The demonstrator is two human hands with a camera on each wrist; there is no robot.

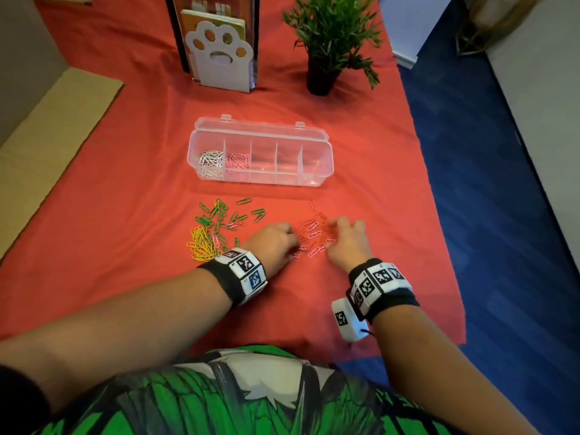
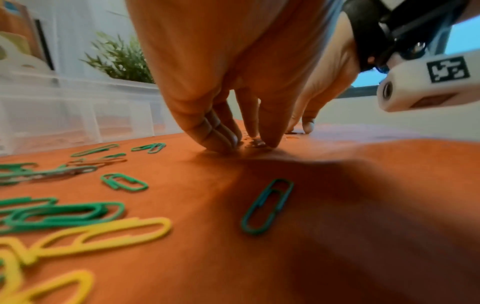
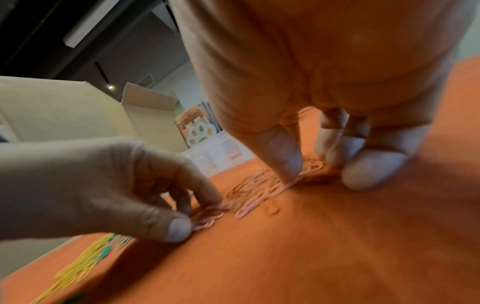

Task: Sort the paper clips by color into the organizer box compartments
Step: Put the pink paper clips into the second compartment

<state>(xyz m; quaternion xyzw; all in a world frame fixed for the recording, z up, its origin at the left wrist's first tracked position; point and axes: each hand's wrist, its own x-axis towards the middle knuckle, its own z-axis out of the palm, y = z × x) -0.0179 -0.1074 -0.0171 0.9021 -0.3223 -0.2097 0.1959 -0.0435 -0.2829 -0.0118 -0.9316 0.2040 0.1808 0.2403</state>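
Note:
A clear organizer box (image 1: 317,152) lies open on the red cloth, with white clips (image 1: 211,159) in its leftmost compartment and pink clips (image 1: 239,160) in the one beside it. Loose green clips (image 1: 226,215) and yellow clips (image 1: 201,243) lie to the left of my hands. A mixed heap of pink and red clips (image 1: 314,232) lies between my hands. My left hand (image 1: 293,246) curls down and pinches pink clips (image 3: 207,218) between thumb and fingers. My right hand (image 1: 334,233) has its thumb and curled fingers closed around red clips (image 3: 314,167) on the cloth.
A white paw-shaped holder (image 1: 219,54) with books and a potted plant (image 1: 329,36) stand behind the box. Cardboard (image 1: 47,142) lies along the left edge. The cloth's right edge (image 1: 439,215) drops to blue floor. A single green clip (image 2: 267,205) lies under my left wrist.

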